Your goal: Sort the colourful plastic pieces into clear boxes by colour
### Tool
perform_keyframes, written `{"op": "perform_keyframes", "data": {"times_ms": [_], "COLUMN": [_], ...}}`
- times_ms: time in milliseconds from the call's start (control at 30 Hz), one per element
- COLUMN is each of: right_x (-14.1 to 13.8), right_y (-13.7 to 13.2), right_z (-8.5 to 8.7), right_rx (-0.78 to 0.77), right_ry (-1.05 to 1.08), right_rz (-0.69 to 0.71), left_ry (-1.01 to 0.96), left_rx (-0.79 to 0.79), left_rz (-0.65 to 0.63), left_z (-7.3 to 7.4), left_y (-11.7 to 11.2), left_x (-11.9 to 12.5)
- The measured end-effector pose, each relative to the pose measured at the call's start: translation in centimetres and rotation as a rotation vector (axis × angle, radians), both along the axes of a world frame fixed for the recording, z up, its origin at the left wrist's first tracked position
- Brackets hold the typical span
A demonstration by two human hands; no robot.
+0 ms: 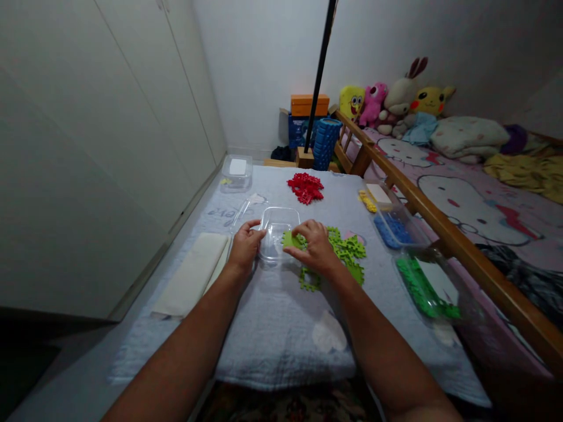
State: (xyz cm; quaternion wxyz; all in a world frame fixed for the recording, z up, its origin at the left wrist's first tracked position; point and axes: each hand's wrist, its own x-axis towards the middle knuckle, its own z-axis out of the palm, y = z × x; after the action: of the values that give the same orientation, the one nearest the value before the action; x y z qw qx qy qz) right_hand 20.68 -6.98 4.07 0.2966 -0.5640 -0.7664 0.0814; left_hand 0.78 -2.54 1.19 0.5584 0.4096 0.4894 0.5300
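Note:
A clear plastic box (276, 230) lies on the pale blue cloth (272, 328) in front of me. My left hand (244, 246) grips the box's left edge with curled fingers. My right hand (313, 246) pinches a light green toothed foam piece (290, 239) at the box's right rim. A pile of the same green pieces (349, 253) lies just right of that hand, and one piece (309, 280) rests under my wrist.
A red pile of pieces (305, 187) lies farther back. Clear tubs hold blue pieces (393, 228) and green pieces (423, 288) on the right beside a wooden bed rail (444, 231). A lid (246, 208), another clear box (237, 172) and a white pad (193, 273) lie left.

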Motion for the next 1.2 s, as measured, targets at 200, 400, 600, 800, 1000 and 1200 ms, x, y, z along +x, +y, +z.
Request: {"op": "perform_keyframes", "data": {"times_ms": [200,400,600,800,1000,1200], "right_x": [-0.9,-0.5,3.7,9.4,11.8,11.5], "right_y": [-0.2,-0.2,0.5,0.0,-0.4,-0.1], "right_z": [0.1,-0.4,0.5,0.1,-1.4,-1.3], "right_rx": [-0.024,0.003,0.051,-0.188,-0.411,-0.375], "right_ry": [-0.104,-0.063,0.045,-0.192,-0.335,-0.242], "right_rz": [0.007,0.065,-0.07,-0.529,-0.565,-0.425], "left_ry": [-0.015,-0.009,-0.008,-0.002,-0.011,-0.001], "left_rx": [-0.004,-0.021,0.001,0.007,0.004,0.004], "left_rz": [-0.003,0.006,0.008,0.004,0.002,-0.003], "left_z": [-0.4,-0.1,-0.2,-0.3,-0.4,-0.4], "left_y": [0.0,0.1,0.0,0.1,0.2,0.2], "left_x": [-0.2,-0.1,-0.2,-0.3,-0.4,-0.4]}}
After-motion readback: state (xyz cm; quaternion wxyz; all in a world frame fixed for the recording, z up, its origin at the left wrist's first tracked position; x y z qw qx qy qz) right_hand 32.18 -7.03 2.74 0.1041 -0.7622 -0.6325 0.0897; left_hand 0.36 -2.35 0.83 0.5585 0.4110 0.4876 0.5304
